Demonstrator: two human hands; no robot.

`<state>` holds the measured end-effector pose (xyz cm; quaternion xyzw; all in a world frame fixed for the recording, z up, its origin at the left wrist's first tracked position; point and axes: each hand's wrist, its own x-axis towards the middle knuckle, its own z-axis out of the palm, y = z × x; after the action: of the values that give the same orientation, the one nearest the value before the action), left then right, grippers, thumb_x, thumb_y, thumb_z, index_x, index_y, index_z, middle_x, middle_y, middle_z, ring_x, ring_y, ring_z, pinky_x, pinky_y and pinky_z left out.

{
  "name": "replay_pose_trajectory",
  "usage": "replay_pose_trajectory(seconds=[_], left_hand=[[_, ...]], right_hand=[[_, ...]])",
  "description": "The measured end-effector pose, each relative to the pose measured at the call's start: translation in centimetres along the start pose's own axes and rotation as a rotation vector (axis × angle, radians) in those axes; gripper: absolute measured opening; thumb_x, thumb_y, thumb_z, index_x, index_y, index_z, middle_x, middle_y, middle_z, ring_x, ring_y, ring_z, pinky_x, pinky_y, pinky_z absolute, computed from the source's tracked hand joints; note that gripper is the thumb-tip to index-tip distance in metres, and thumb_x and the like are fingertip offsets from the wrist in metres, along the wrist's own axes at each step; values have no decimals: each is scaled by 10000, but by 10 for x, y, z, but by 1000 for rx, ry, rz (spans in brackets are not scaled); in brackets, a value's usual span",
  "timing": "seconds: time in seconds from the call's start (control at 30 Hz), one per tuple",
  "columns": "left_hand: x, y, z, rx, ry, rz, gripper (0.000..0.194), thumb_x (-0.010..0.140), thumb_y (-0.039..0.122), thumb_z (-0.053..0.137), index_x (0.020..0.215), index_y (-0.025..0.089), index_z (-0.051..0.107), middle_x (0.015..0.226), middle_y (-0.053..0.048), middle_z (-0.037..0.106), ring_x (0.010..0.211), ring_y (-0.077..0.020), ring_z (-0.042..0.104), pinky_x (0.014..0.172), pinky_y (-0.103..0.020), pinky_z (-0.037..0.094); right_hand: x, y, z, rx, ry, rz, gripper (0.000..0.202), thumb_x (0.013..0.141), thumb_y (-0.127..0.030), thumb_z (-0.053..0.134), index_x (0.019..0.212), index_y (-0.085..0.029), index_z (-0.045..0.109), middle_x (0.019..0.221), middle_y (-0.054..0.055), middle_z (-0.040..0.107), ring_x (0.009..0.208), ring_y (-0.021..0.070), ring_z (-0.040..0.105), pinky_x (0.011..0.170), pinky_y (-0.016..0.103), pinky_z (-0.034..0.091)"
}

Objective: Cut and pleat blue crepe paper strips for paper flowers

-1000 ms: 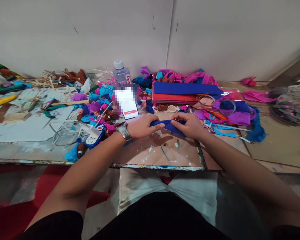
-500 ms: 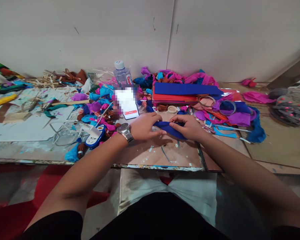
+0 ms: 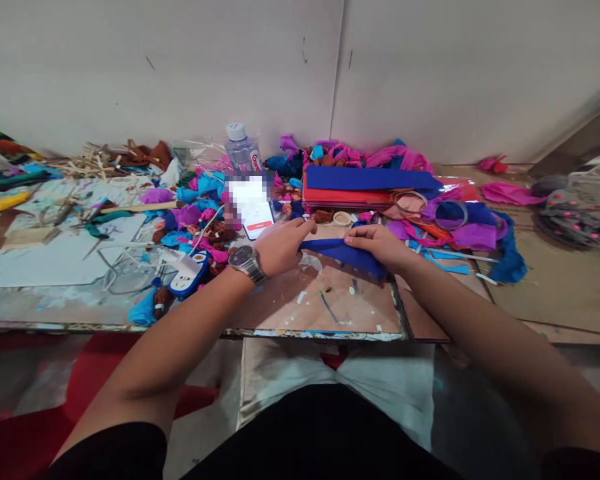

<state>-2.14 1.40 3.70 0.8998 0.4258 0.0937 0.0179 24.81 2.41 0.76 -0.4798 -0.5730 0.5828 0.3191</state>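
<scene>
Between my hands a strip of dark blue crepe paper (image 3: pixel 340 252) stretches slantwise over the front of the table, broader toward its right end. My right hand (image 3: pixel 380 245) pinches its upper edge between thumb and fingertips. At the narrow left end, my left hand (image 3: pixel 284 245), with a metal watch (image 3: pixel 248 262) on the wrist, has its fingers bent around the paper; its thumb is hidden. Just beyond the hands lies a roll of tape (image 3: pixel 343 219). A lit phone (image 3: pixel 259 220) leans against a water bottle (image 3: pixel 243 150) behind my left hand.
Blue and red paper sheets (image 3: pixel 370 179) are stacked at the back. Crumpled colored paper bundles (image 3: pixel 207 187) crowd the left, near a blue-and-white power strip (image 3: pixel 187 275) with a cable. Tape rolls (image 3: pixel 451 215) and scraps lie right. Wooden sticks (image 3: pixel 115 159) are piled back left.
The blue paper is spread out wider and hangs lower at the right. My hands have moved slightly apart, and my left thumb has gone from sight.
</scene>
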Motion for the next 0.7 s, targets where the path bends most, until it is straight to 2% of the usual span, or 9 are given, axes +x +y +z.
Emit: replay_pose_trajectory(seconds=[0.17, 0.27, 0.33, 0.43, 0.57, 0.63, 0.7], left_hand=[[-3, 3, 0, -41, 15, -8, 531, 805, 165, 567, 1330, 226, 513, 1192, -113, 671, 898, -279, 682, 702, -384, 484], [-3, 5, -1, -184, 31, -20, 517, 836, 249, 603, 1343, 212, 514, 1149, -115, 677, 893, -276, 672, 747, -395, 493], [-1, 3, -2, -394, 47, -27, 495, 871, 336, 623, 1340, 210, 527, 1122, -100, 681, 949, -272, 666, 830, -410, 508], [3, -2, -2, -843, 57, -89, 398, 907, 398, 607, 1262, 220, 589, 1138, -75, 691, 1016, -245, 668, 888, -393, 526], [10, -14, -1, -1403, 105, -192, 369, 859, 299, 608, 1216, 208, 617, 1150, -84, 734, 1006, -234, 712, 849, -375, 563], [11, -17, -1, -1510, 165, -169, 422, 802, 245, 661, 1220, 217, 618, 1241, -91, 726, 1037, -231, 718, 847, -361, 578], [13, -17, 0, -1523, 239, -110, 454, 788, 258, 723, 1231, 245, 624, 1370, -87, 678, 1063, -225, 716, 860, -359, 595]], right_hand=[[8, 4, -7, 107, 81, 88, 454, 566, -507, 945, 815, -178, 754, 679, -2, 732, 528, 112, 582, 504, 219, 421], [10, 4, -11, 116, 101, 105, 444, 555, -484, 952, 808, -173, 763, 663, 1, 737, 524, 113, 594, 499, 218, 434], [11, 4, -12, 116, 101, 100, 429, 561, -474, 950, 800, -170, 766, 668, 0, 743, 530, 111, 601, 507, 215, 444], [12, 5, -12, 102, 91, 91, 392, 593, -461, 938, 789, -171, 764, 666, -3, 742, 529, 109, 598, 505, 215, 439], [12, 8, -13, 69, 73, 98, 359, 633, -460, 919, 800, -181, 767, 669, -4, 740, 524, 111, 595, 491, 217, 432], [12, 9, -13, 44, 59, 89, 351, 641, -467, 912, 787, -183, 766, 658, -9, 729, 514, 102, 581, 477, 208, 414], [12, 9, -13, 21, 45, 74, 343, 652, -473, 903, 782, -186, 768, 655, -14, 720, 510, 96, 569, 471, 202, 400]])
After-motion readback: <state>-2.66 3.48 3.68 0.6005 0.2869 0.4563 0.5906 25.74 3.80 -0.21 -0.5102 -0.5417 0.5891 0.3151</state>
